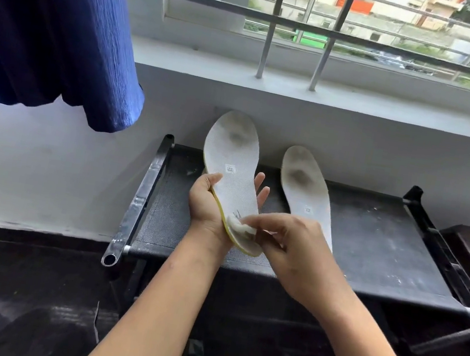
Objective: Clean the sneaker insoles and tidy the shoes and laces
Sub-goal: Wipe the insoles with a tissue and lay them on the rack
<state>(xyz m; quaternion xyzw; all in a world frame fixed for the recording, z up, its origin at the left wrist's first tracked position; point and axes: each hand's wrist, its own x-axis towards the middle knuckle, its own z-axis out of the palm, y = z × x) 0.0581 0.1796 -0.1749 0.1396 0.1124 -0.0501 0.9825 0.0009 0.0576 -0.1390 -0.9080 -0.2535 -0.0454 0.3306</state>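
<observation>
Likely light and bendy, insole (234,153) needs mid-length support: left grip (208,201) clasps it, right grip (299,250) pinches wipe (238,227) just beside.

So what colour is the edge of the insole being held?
Yellow, a thin rim along the held insole; the head view shows it.

- The left hand (208,201) holds one white insole (233,171) from below, toe end up.
- The right hand (293,246) presses a small white pad (236,227) on its heel.
- A second insole (306,189) leans against the wall on the black rack (371,247).
</observation>
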